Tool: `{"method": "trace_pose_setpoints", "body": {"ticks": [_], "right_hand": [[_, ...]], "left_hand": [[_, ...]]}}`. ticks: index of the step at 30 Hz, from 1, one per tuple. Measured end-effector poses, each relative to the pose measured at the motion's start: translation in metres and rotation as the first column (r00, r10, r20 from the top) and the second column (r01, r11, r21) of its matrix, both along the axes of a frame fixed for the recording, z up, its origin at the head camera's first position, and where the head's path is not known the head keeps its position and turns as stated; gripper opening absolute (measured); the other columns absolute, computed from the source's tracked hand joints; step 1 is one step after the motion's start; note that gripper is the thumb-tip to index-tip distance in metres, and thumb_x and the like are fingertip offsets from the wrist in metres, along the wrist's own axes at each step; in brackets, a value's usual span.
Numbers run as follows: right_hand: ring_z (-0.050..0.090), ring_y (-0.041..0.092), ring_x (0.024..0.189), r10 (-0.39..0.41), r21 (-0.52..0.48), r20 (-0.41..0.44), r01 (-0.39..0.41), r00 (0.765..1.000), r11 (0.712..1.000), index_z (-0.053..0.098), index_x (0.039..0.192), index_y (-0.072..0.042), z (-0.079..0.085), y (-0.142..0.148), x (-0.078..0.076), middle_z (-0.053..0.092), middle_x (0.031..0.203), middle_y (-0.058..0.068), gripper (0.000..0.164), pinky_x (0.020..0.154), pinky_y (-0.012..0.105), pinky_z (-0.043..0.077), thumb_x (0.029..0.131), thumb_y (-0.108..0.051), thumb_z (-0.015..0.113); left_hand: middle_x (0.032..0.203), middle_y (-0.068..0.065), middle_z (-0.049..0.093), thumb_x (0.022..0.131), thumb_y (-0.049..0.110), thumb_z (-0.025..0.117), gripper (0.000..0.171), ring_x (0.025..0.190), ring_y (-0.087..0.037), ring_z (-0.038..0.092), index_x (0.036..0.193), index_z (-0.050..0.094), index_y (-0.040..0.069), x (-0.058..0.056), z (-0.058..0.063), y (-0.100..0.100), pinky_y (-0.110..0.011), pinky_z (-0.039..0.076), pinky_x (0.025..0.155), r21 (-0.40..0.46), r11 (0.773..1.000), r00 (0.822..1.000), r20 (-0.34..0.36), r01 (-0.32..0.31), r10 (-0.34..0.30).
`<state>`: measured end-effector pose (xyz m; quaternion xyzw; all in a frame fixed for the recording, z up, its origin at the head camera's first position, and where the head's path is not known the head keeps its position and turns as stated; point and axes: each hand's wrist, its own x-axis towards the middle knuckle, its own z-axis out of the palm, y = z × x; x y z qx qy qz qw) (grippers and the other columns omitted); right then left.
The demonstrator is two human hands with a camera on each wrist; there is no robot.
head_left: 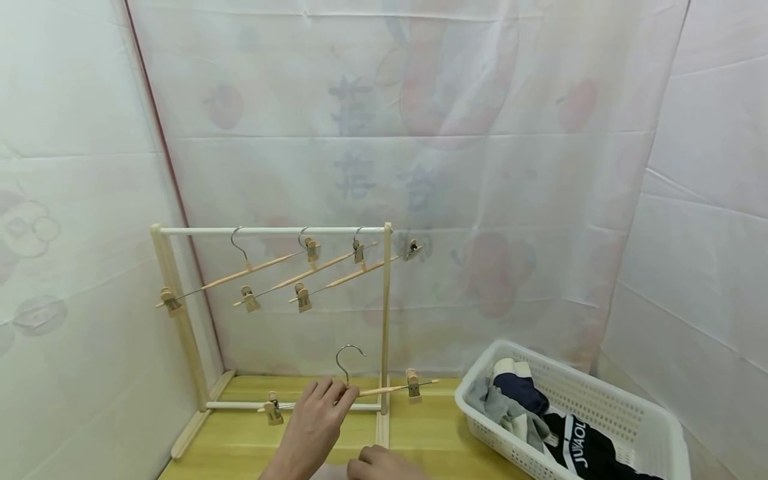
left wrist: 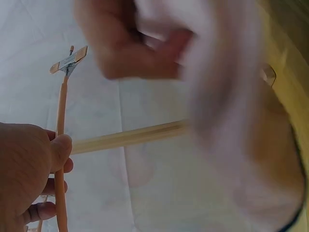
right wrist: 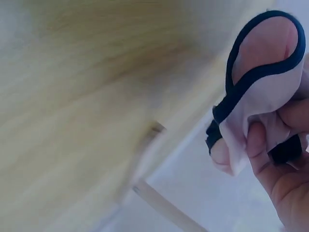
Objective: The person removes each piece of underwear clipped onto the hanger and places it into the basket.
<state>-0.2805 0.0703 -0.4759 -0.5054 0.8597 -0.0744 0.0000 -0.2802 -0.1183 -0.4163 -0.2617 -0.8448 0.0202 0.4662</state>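
Note:
My left hand [head_left: 318, 417] grips the wooden bar of a clip hanger [head_left: 378, 391] in the head view, its metal hook pointing up and a clip at each end. The left wrist view shows the thumb and fingers of that hand wrapped round the bar [left wrist: 62, 106]. Lower in the head view is my right hand [head_left: 384, 463], partly cut off by the bottom edge. In the right wrist view its thumb and fingers pinch pale pink underpants [right wrist: 270, 92] with dark trim, bunched so that one opening gapes. The cloth blurs across the left wrist view.
A wooden rack [head_left: 387, 320] with a white top rail [head_left: 270, 231] stands on the yellow table [head_left: 432, 427]. Three clip hangers, one of them a hanger [head_left: 252, 269] at the left, hang from the rail. At right, a white basket [head_left: 654, 417] contains grey, navy and black clothes [head_left: 519, 390].

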Motion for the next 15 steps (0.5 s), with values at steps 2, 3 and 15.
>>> {"method": "trace_pose_setpoints", "body": {"ticks": [2,3,15], "right_hand": [[0.049,-0.004,0.085,-0.01,-0.016,0.028,0.011,1.0,1.0,0.04,0.118,-0.046,0.014,0.01,0.009,0.05,0.11,-0.024,0.056,0.066,0.021,0.047,0.072,-0.078,0.035],[0.048,-0.004,0.087,0.027,-0.012,-0.015,-0.027,1.0,1.0,0.041,0.119,-0.045,0.019,0.016,0.012,0.05,0.109,-0.024,0.055,0.067,0.019,0.046,0.074,-0.076,0.034],[0.04,-0.009,0.069,0.141,-0.388,-0.082,-0.162,0.987,0.907,0.052,0.091,-0.021,0.062,0.109,0.009,0.048,0.079,-0.014,0.007,0.061,0.001,0.031,0.085,-0.019,0.056]], "left_hand": [[0.082,0.007,0.053,0.093,0.009,0.006,0.056,0.076,-0.011,0.048,0.092,0.06,0.02,0.0,0.0,0.0,-0.025,0.038,0.068,0.002,1.0,1.0,-0.001,0.002,-0.002],[0.081,0.007,0.053,0.094,0.009,0.007,0.055,0.075,-0.012,0.048,0.092,0.061,0.02,0.0,0.0,-0.001,-0.025,0.038,0.067,0.004,1.0,1.0,-0.006,0.006,-0.006],[0.077,0.005,0.053,0.095,0.007,0.013,0.051,0.074,-0.013,0.05,0.089,0.062,0.019,-0.003,-0.001,-0.004,-0.026,0.04,0.066,0.012,1.0,0.999,-0.051,0.007,-0.007]]}}
